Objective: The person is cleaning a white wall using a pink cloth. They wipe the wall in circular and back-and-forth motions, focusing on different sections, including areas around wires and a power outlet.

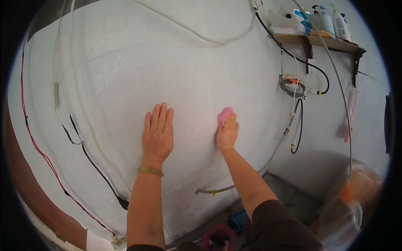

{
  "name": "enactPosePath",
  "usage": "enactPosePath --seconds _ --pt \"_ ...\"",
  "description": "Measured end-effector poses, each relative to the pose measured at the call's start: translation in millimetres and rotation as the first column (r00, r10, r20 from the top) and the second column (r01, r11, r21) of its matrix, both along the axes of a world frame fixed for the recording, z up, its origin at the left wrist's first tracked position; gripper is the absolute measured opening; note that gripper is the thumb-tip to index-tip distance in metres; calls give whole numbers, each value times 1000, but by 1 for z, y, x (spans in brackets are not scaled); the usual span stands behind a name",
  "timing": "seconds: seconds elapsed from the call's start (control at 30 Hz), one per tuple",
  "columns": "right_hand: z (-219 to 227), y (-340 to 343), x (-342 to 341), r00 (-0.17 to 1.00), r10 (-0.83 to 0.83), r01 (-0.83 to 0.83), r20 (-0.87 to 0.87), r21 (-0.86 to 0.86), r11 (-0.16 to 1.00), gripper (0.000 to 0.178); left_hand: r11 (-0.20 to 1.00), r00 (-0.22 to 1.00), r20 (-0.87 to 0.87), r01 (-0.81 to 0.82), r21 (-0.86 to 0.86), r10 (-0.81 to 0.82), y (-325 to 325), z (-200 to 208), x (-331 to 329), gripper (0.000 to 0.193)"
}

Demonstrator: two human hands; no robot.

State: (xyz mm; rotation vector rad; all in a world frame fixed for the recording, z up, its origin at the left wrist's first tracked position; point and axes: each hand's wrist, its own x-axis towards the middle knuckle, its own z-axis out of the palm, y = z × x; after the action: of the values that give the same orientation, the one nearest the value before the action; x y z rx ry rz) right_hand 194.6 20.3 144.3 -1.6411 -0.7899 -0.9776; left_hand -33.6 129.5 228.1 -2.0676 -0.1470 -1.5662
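A white wall (190, 75) with a faint raised pattern fills the middle of the view. My left hand (158, 131) lies flat against it, fingers stretched upward and slightly apart, holding nothing. On that wrist is a tan bangle (150, 171). To its right, my right hand (228, 133) presses a pink cloth (225, 115) to the wall. The cloth bunches out above and left of the fingers, which partly hide it.
A shelf (320, 42) with bottles and bags juts out upper right. Coiled hoses (293, 88) hang below it. A metal hose (222, 190) runs under my right forearm. Left, a red wire (44, 155) and a black cord (98, 169) hang down. A plastic-wrapped object (349, 201) stands lower right.
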Motion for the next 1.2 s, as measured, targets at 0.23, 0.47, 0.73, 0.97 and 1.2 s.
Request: enactPosePath --seconds 0.23,0.47,0.73,0.97,1.2 --pt "-21 13 -10 950 54 -86 307 92 992 56 989 988 -41 -148 -28 147 -6 -1 8 54" --pt "-17 -9 17 837 114 -87 536 -74 993 56 994 966 -245 -56 93 78 -39 -2 60 53" --pt "-6 -25 83 978 -50 9 201 204 979 50 959 930 -245 -242 148 273 -45 -4 117 56" --pt "-11 -5 35 864 81 -141 497 84 986 44 955 922 -257 -256 152 288 -46 -4 123 58" --pt "32 -37 83 976 -35 -11 216 209 978 48 952 920 -256 -265 157 298 -47 -5 119 59"
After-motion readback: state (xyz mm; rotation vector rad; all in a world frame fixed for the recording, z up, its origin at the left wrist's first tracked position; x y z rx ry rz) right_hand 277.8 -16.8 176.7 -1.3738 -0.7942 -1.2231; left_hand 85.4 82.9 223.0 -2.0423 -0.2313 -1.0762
